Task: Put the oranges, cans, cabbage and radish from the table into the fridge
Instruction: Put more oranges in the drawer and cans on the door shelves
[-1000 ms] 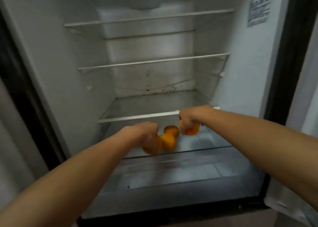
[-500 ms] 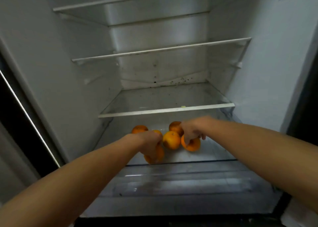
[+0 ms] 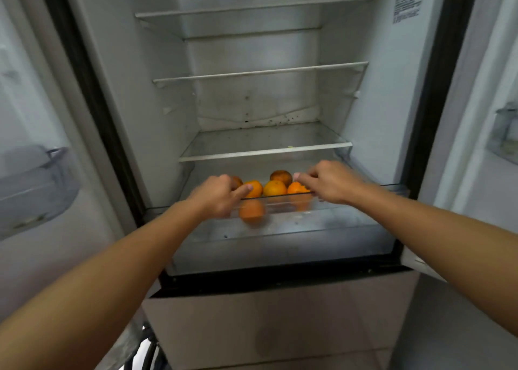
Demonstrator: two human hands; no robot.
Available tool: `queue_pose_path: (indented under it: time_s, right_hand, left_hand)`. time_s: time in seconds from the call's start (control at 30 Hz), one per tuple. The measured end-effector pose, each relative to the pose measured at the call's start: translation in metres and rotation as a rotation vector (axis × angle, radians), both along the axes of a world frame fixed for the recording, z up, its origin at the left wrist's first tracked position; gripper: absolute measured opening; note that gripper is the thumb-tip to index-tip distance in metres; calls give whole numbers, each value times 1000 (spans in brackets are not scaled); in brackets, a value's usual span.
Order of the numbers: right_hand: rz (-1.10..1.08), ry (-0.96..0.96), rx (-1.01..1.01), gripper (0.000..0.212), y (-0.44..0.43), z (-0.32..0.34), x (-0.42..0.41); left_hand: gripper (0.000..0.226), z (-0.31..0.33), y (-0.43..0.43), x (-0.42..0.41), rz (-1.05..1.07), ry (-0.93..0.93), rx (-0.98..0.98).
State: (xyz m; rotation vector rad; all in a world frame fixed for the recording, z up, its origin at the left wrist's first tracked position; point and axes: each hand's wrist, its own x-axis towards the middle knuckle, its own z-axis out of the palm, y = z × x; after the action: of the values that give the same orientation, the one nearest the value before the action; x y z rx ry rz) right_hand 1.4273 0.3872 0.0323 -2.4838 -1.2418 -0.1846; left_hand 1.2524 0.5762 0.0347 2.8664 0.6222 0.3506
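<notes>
Several oranges (image 3: 275, 188) lie together in the clear bottom drawer (image 3: 372, 198) of the open fridge (image 3: 372, 95). One orange (image 3: 252, 212) shows blurred through the drawer's front wall. My left hand (image 3: 217, 198) hovers at the drawer's front rim, left of the fruit, fingers loose with the index finger stretched toward an orange. My right hand (image 3: 330, 183) hangs over the rim at the right, fingers curled near the rightmost orange (image 3: 296, 188), holding nothing. No cans, cabbage or radish are in view.
Three glass shelves (image 3: 265, 151) above the drawer are bare. Open door panels with bins stand at the left (image 3: 36, 184) and right (image 3: 504, 134). A closed lower compartment front (image 3: 280, 327) sits under the drawer.
Both hands let go of the oranges they held and drew back to the drawer's front rim. The oranges now rest in the drawer. The view pulled back from the fridge.
</notes>
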Motion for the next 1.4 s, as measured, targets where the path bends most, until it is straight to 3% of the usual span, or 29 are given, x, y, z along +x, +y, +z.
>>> queue_pose_path:
  time_s: [0.17, 0.4, 0.6, 0.73, 1.0, 1.17, 1.3, 1.4]
  right_hand:
    - [-103, -278, -3, 69, -33, -18, -27]
    - [-205, -431, 41, 82, -13, -17, -3]
    - [-244, -471, 143, 81, 25, -20, 37]
    - [-144, -539, 308, 64, 45, -28, 58]
    - [-158, -404, 262, 61, 89, -30, 103]
    - [-147, -395, 196, 63, 114, -33, 127]
    - [-146, -478, 228, 47, 123, -42, 139]
    - [-135, -498, 221, 50, 123, -45, 143]
  left_hand:
    - [77, -29, -8, -47, 33, -174, 409]
    - [78, -21, 4, -28, 46, -265, 588]
    - [63, -26, 38, 15, 57, -361, 626]
    - [63, -35, 63, 42, 74, -396, 644]
    - [85, -38, 96, 91, 133, -373, 524]
    - [80, -44, 117, 115, 157, -342, 503]
    - [66, -50, 127, 126, 168, -396, 526]
    - [62, -52, 129, 126, 181, -404, 547]
